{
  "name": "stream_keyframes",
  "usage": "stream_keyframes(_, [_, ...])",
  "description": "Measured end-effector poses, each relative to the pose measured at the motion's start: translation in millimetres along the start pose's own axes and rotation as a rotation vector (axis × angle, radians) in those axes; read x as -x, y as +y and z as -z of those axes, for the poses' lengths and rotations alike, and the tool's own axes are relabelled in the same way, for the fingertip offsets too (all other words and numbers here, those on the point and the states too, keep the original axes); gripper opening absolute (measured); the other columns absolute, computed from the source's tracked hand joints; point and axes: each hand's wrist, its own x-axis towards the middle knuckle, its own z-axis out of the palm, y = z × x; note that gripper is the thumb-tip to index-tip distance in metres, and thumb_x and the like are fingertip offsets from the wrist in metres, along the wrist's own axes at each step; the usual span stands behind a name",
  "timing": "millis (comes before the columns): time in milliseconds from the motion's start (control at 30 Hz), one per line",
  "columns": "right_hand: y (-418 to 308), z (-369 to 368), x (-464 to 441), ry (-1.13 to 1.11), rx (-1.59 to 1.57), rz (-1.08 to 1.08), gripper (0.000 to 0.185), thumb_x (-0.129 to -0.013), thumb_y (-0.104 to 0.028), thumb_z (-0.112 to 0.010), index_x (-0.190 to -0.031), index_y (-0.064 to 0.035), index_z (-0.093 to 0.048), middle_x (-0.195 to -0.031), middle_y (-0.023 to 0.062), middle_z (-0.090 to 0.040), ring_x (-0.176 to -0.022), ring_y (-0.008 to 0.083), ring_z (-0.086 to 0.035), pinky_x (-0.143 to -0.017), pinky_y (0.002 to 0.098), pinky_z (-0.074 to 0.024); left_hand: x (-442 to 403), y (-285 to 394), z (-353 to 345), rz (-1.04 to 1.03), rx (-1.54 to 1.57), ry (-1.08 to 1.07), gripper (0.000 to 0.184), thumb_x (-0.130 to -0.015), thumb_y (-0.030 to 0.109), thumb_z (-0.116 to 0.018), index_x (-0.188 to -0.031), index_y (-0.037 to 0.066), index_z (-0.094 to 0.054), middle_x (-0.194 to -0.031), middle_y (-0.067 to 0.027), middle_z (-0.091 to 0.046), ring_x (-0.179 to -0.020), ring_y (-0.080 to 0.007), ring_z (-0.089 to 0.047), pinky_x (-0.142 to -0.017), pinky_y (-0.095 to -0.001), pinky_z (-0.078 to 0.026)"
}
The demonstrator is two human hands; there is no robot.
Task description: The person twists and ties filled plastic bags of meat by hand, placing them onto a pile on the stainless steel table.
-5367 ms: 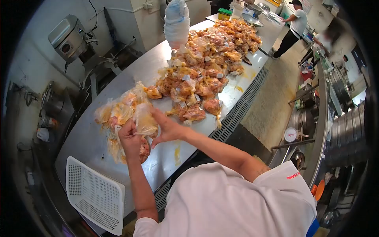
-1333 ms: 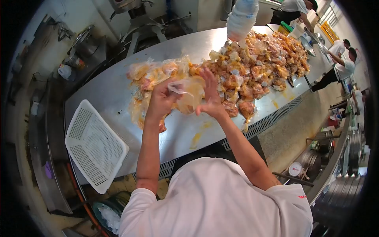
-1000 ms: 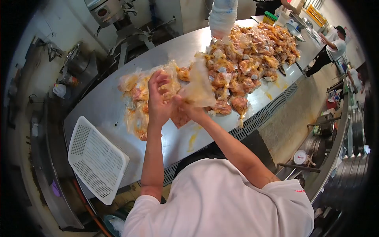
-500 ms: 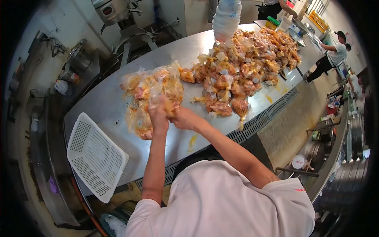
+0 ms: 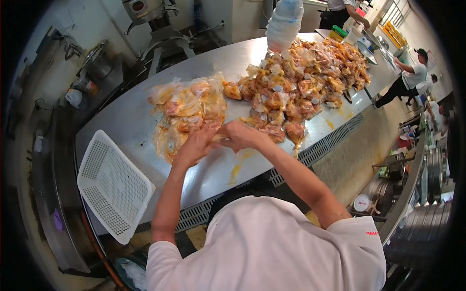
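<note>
Bags (image 5: 182, 104), clear plastic with reddish-yellow meat inside, lie in two lots on one steel table (image 5: 126, 128). One basket (image 5: 116, 186), white and perforated, sits at the table's left end.

Small lot: several bags, right of the basket and a little beyond it; they merge, exact count cannot be told. Heap (image 5: 301, 80): farther right of the basket and beyond; dozens, overlapping, too many to count. One single bag (image 5: 232, 90) lies between the two lots. One tailed bag (image 5: 295, 131) sits at the heap's basket-facing lower edge, twisted end trailing onto bare steel.

Left hand (image 5: 194, 145): right of the basket, at the near edge of the small lot, fingers bent. Right hand (image 5: 239, 137): farther right of the basket, fingers curled inward, close against the left's fingertips. One pale strip (image 5: 221, 138), seemingly plastic, shows between them; which fingers pinch it cannot be told.

Well beyond the basket and right, behind the heap: one stack (image 5: 285, 25) of whitish tubs, number unclear. Farther that way, one green lid (image 5: 338, 31). Straight beyond the basket, off the table: one mixer (image 5: 144, 12). Far right of the basket: one dial scale (image 5: 361, 203); farther back, at least three people (image 5: 412, 75).
</note>
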Motion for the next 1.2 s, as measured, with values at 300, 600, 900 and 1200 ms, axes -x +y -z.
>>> stream_keyframes(300, [13, -9, -41, 0.490, -0.494, 0.210, 0.015, -0.088, -0.013, -0.070, -0.099, -0.0039, -0.065, -0.100, 0.0091, -0.065, -0.084, 0.0181, -0.065, -0.072, 0.0312, -0.0501, 12, 33, -12, 0.628, 1.465, 0.139, 0.015, -0.097, 0.017, -0.064, -0.098, 0.002, -0.066, -0.079, -0.0030, -0.063, -0.073, -0.0163, -0.062, -0.070, -0.0351, -0.052])
stream_keyframes(600, [-9, -15, -34, 0.511, -0.392, -0.120, 0.023, -0.095, -0.011, -0.057, -0.114, 0.0003, -0.061, -0.098, 0.0133, -0.069, -0.084, 0.0214, -0.065, -0.077, 0.0350, -0.0517, 1, -28, -25, 0.727, 0.975, 0.201, 0.021, -0.089, 0.010, -0.069, -0.109, 0.004, -0.067, -0.091, -0.0072, -0.068, -0.082, -0.0169, -0.066, -0.076, -0.0294, -0.054])
stream_keyframes(900, [-5, -30, -31, 0.794, -0.738, -0.115, 0.019, -0.089, -0.007, -0.062, -0.106, 0.0024, -0.066, -0.088, 0.0095, -0.069, -0.076, 0.0148, -0.064, -0.067, 0.0303, -0.0517, -22, 27, -43, 0.550, 0.193, 0.449, 0.053, -0.077, -0.001, -0.072, -0.127, 0.006, -0.055, -0.082, -0.0072, -0.064, -0.079, -0.0181, -0.066, -0.070, -0.0341, -0.055])
stream_keyframes(1200, [41, 1, 6, 0.328, -1.097, 0.017, 0.018, -0.089, -0.010, -0.072, -0.100, 0.0026, -0.069, -0.087, 0.0012, -0.066, -0.078, 0.0121, -0.062, -0.073, 0.0283, -0.0502, -41, 1, -74, 0.729, 1.022, 0.511, 0.022, -0.076, -0.005, -0.069, -0.096, 0.001, -0.060, -0.081, -0.0066, -0.064, -0.074, -0.0156, -0.064, -0.067, -0.0278, -0.050])
